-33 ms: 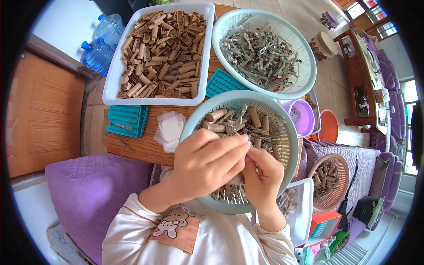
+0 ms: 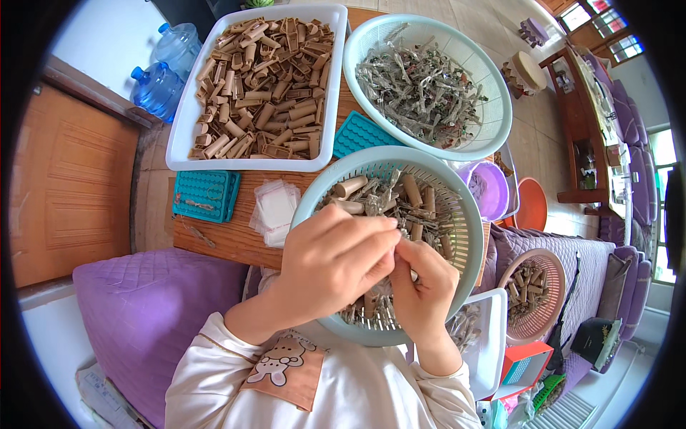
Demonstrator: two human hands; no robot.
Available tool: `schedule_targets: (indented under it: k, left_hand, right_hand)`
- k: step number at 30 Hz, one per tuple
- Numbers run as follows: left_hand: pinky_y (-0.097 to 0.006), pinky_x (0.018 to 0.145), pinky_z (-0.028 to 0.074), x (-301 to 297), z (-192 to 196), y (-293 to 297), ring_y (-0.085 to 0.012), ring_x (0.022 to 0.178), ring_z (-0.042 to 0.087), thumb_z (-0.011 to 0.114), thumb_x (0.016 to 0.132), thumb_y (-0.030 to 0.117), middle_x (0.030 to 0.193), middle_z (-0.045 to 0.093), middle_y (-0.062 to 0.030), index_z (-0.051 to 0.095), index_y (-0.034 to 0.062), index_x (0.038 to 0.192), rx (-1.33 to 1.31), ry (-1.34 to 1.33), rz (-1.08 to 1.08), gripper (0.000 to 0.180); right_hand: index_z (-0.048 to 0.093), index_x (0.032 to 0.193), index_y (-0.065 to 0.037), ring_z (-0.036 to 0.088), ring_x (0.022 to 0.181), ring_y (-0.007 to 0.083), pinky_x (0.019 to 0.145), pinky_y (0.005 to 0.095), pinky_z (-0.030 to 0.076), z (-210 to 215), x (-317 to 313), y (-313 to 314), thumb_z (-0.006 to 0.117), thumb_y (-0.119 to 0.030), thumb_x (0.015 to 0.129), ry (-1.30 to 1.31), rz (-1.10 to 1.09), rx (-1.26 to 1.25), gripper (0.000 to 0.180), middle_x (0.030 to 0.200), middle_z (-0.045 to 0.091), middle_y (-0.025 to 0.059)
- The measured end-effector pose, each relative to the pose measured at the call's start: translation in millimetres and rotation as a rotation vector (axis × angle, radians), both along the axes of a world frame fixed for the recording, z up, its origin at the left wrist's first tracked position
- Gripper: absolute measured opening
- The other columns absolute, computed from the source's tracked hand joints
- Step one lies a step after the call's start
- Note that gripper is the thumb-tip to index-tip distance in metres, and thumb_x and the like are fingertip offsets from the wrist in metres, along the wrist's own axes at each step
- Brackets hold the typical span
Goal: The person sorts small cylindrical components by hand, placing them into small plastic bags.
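My left hand [image 2: 336, 254] and my right hand [image 2: 427, 286] meet over a grey-green plastic basket [image 2: 468, 214]. Their fingertips are pinched together near the basket's middle, and whatever they grip is hidden between them. A crinkled bit of clear film shows just below the fingers, but I cannot tell whether it is held. Inside the basket lie several brown half-tube pieces [image 2: 412, 190] among clear plastic-wrapped strips [image 2: 379, 204].
A white tray [image 2: 173, 139] of brown pieces and a pale green basket [image 2: 493, 132] of wrapped strips stand beyond. Teal ridged trays [image 2: 204, 196] and clear bags [image 2: 275, 211] lie on the wooden table [image 2: 239, 189]. A pink basket [image 2: 561, 286] and a white bin [image 2: 493, 343] are at right.
My left fingertips have shifted slightly left and down, and the fingers of both hands have moved a little against each other. The baskets and trays stay where they were.
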State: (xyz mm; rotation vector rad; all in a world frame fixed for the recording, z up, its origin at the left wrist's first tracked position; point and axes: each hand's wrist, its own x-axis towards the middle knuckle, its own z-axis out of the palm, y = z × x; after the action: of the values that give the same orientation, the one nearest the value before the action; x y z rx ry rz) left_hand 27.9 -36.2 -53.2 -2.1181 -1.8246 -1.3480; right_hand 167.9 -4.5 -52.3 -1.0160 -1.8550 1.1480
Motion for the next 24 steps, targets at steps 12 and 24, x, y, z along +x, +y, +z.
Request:
schedule_targets:
  k: [12,24]
  left_hand:
    - [-0.019,0.049,0.038,-35.7,-9.5,-13.7,-0.0079,0.056,0.050,0.056,0.073,0.005,0.080,0.061,-0.0071,0.060,0.0024,0.078,0.201,-0.561,0.136,0.007]
    - [-0.023,0.042,0.040,-5.1,-5.0,-15.1,-0.0118,0.049,0.053,0.065,0.064,0.005,0.081,0.064,-0.0052,0.065,0.0055,0.075,0.120,-0.115,-0.049,0.011]
  right_hand:
    - [0.062,0.087,-0.002,0.053,0.056,0.0185,0.050,0.0273,0.042,6.9,9.6,0.4,0.058,0.012,0.064,-0.070,0.067,0.250,0.027,0.070,0.060,0.0073]
    - [0.061,0.086,-0.001,0.052,0.058,0.0180,0.051,0.0278,0.043,7.2,-3.8,-4.8,0.060,0.005,0.064,-0.218,0.083,0.569,0.023,0.075,0.060,0.0056]
